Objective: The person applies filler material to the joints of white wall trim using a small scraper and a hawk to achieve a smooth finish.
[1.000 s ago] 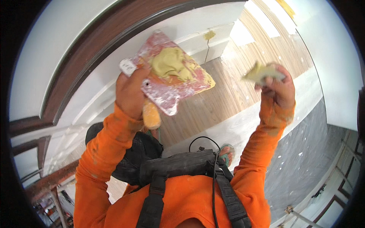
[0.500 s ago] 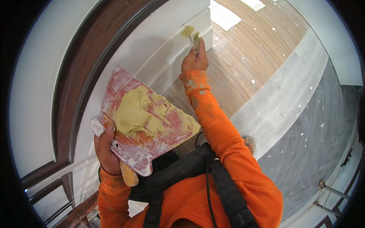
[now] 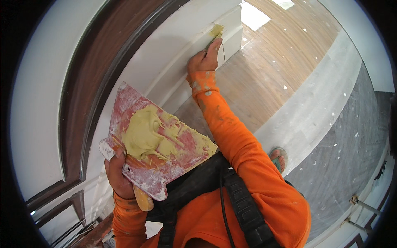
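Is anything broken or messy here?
Yes: a thin dark line, maybe a crack, marks the white molding near the yellow patch by the right hand. White specks also dot the floor, perhaps spilled drips.

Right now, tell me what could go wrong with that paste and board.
The left hand holds a red board with yellow paste reaching its right corner; some might drop if it tips.

That corner appears close to the orange right sleeve, so paste could smear there.

The right hand holds a thin tool, mostly hidden, at the yellow patch on the white moulding; a slip might streak the surrounding white surface.
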### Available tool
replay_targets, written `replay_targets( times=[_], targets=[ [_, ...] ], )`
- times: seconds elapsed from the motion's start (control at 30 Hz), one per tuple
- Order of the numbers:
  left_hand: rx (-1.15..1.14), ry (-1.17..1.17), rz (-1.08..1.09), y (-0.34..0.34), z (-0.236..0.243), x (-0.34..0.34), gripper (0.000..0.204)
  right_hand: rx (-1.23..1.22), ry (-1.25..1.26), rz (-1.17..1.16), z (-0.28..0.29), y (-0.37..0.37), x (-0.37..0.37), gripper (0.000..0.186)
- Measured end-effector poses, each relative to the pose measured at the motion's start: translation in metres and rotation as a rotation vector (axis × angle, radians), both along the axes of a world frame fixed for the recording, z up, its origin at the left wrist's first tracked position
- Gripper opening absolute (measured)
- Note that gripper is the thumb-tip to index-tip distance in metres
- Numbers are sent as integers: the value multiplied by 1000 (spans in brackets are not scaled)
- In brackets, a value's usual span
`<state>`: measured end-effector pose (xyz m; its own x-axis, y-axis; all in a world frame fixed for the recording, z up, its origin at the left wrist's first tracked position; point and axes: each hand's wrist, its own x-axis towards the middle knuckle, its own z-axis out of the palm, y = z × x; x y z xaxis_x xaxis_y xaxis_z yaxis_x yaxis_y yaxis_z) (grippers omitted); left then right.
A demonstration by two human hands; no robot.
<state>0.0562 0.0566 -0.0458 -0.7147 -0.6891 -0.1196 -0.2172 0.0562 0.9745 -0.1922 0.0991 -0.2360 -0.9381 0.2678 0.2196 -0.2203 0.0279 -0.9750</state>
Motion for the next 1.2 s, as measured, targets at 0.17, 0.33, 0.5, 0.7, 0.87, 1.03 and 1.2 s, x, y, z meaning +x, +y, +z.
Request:
replay_targets(
  times=[0.17,0.33,0.5,0.7,0.87,1.03,1.2],
  targets=[
    [-256,-110,-22,-3,-2,10,40,39,-70,28,4,2,2,54],
    [-235,-193,-55,3,3,3,42,-82,-177,143,-1,16,13,48],
    [74,-10,-155,26,3,-32,43,-68,-243,249,-3,57,19,44],
    [207,36,-162,33,0,-41,46,-821,-728,192,27,93,-21,39],
    [375,79,-141,34,6,-40,46,-880,-811,189,33,89,-29,33],
    [291,60,-108,33,7,-37,45,-377,-611,447,13,99,-42,30],
    [388,111,-66,44,17,-43,36,-704,-865,387,48,104,-52,31]
  ],
)
